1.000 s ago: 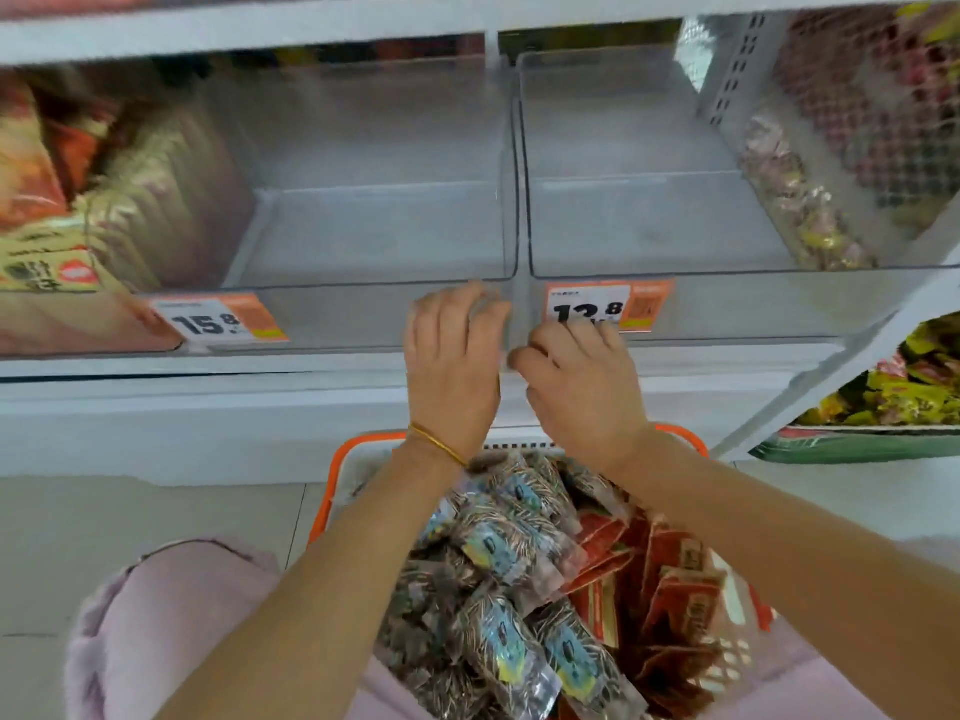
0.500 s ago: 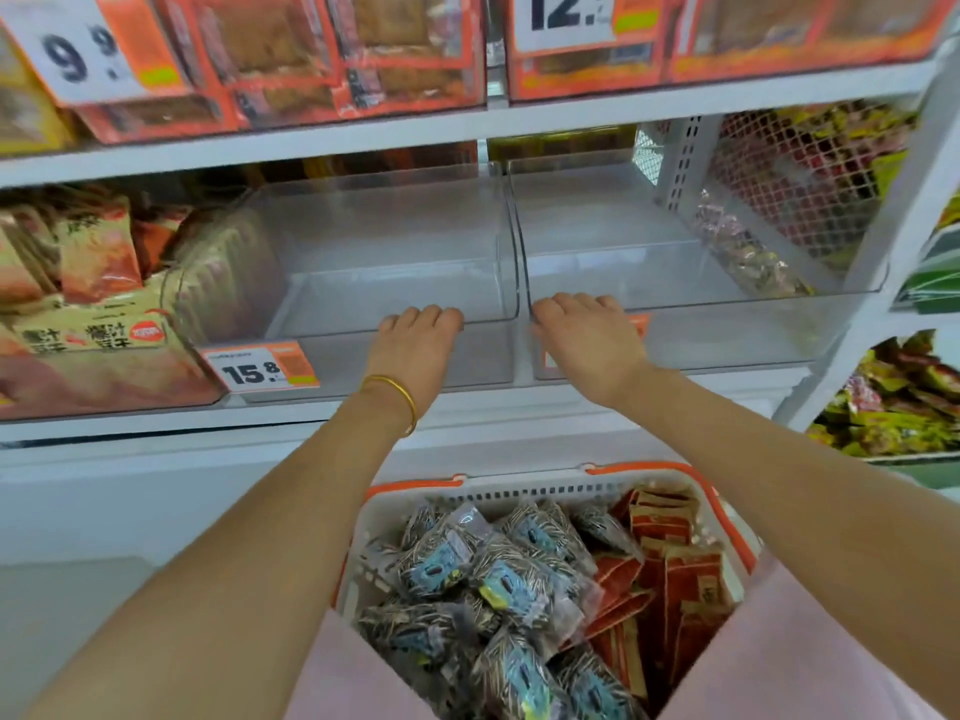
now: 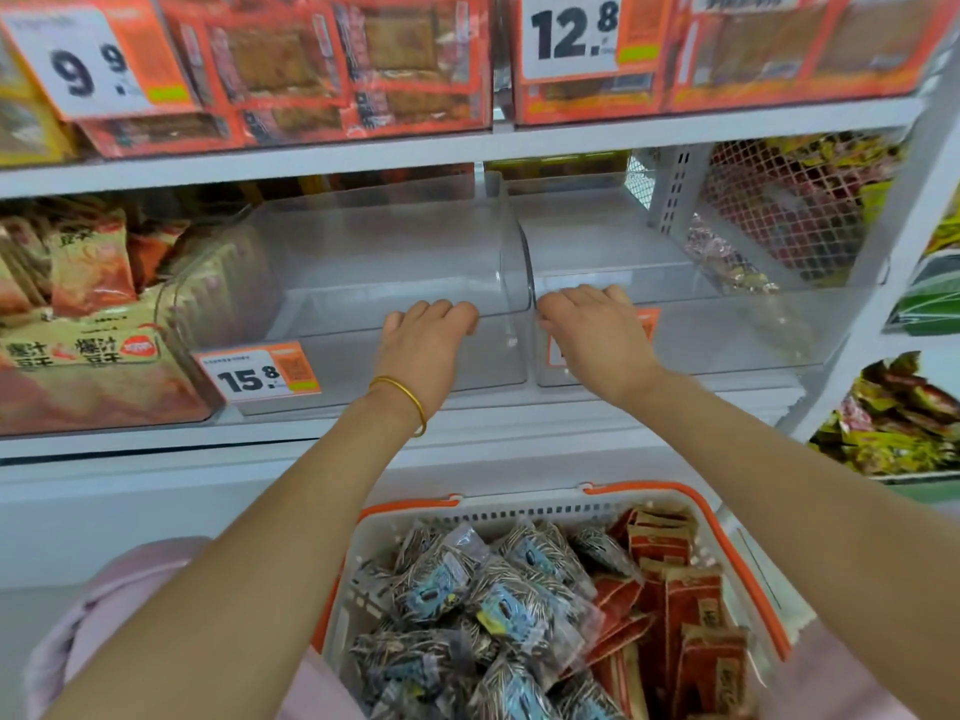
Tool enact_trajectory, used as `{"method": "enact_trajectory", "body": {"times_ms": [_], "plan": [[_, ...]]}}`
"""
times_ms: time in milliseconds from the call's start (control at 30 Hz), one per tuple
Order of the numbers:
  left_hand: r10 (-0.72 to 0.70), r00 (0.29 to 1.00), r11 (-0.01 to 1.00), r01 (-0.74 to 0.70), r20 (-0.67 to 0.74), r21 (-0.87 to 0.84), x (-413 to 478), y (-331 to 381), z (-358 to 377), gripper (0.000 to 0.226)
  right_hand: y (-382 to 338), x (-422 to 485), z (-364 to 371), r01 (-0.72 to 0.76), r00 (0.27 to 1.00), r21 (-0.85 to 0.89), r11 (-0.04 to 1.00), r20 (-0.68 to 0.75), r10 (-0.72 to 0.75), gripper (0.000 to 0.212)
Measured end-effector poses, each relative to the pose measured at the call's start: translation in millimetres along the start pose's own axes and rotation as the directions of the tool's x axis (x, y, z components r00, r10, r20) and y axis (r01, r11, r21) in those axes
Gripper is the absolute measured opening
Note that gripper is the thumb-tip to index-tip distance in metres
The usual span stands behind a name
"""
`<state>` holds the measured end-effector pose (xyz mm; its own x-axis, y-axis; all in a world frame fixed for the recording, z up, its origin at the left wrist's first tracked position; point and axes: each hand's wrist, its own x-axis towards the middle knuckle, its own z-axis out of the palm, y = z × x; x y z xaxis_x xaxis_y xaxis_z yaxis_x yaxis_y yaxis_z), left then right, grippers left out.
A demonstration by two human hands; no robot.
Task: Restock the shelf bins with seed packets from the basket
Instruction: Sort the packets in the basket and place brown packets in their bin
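Two clear plastic bins stand side by side on the middle shelf, both with nothing inside. My left hand point(image 3: 425, 341) grips the front rim of the left bin point(image 3: 363, 262), fingers curled over its edge. My right hand point(image 3: 597, 330) grips the front rim of the right bin point(image 3: 727, 330) the same way, covering part of its price tag. Below, a white basket with an orange rim point(image 3: 519, 504) rests on my lap. It holds several striped seed packets with blue labels point(image 3: 467, 605) on the left and red packets point(image 3: 685, 615) on the right.
A 15.8 price tag point(image 3: 260, 374) sits on the left bin's front. Snack bags point(image 3: 78, 314) fill the bin further left. Orange boxed goods point(image 3: 337, 59) line the shelf above. A mesh divider point(image 3: 779, 210) and more snacks stand to the right.
The view has tilted upward, showing the upper shelf. My hands moved apart from the bins' shared front corner and curled over each bin's front rim.
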<state>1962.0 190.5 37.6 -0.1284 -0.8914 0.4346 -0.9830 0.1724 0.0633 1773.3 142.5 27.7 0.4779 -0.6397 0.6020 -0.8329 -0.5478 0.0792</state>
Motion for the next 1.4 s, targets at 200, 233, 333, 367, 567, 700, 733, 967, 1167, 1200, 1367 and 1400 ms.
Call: {"method": "enact_trajectory", "body": {"times_ms": [200,233,333,367,567,700,733,967,1167,1200,1367,1400], "plan": [[0.013,1.000,1.000,-0.013,0.012,-0.012,-20.2,8.5,-16.0,0.054,-6.5,-21.6,-13.0,0.060,0.995,0.022,0.998,-0.083,-0.058,0.030],[0.016,1.000,1.000,-0.015,0.018,-0.014,-25.9,9.1,-17.3,0.054,-9.9,-28.1,-13.3,0.068,0.994,0.024,0.997,-0.091,-0.066,0.031],[0.033,0.998,0.999,-0.032,0.060,-0.009,-43.6,10.6,-19.3,0.055,-19.6,-48.9,-12.0,0.068,0.992,0.012,0.998,-0.110,-0.067,0.032],[0.045,0.996,0.999,-0.046,0.077,0.000,-48.8,10.6,-19.2,0.054,-22.6,-55.4,-10.7,0.067,0.991,0.004,0.998,-0.115,-0.066,0.032],[0.068,0.988,0.997,-0.072,0.137,0.027,-59.7,9.3,-16.2,0.059,-26.4,-64.6,-9.2,0.054,0.988,-0.016,0.998,-0.142,-0.056,0.032],[0.061,0.988,0.997,-0.068,0.141,0.039,-58.6,13.8,-14.8,0.059,-24.8,-64.0,-7.6,0.065,0.989,-0.006,0.998,-0.135,-0.066,0.031],[0.059,0.989,0.997,-0.065,0.133,0.043,-58.0,15.0,-14.4,0.058,-24.2,-63.5,-7.5,0.065,0.990,-0.004,0.998,-0.127,-0.065,0.031],[0.039,0.992,0.996,-0.049,0.122,0.076,-52.5,20.7,-8.3,0.053,-12.3,-58.2,-6.2,0.092,0.990,0.046,0.995,-0.110,-0.087,0.026],[0.026,0.989,0.995,-0.040,0.145,0.093,-49.3,20.9,-5.9,0.053,-12.4,-56.5,-4.5,0.097,0.993,0.022,0.995,-0.062,-0.096,0.025],[0.018,0.989,0.995,-0.033,0.149,0.095,-49.5,21.3,-5.4,0.055,-11.9,-56.3,-3.8,0.100,0.993,0.007,0.995,-0.057,-0.099,0.025],[0.117,0.962,0.985,-0.081,-0.248,0.151,-63.6,37.5,0.2,0.054,-14.7,-62.7,-13.4,0.098,0.984,0.042,0.994,-0.150,-0.090,0.021],[0.151,0.934,0.987,-0.122,-0.325,0.106,-70.6,45.0,5.2,0.050,-15.3,-70.1,-20.1,0.083,0.976,0.072,0.994,-0.206,-0.067,0.025]]}}
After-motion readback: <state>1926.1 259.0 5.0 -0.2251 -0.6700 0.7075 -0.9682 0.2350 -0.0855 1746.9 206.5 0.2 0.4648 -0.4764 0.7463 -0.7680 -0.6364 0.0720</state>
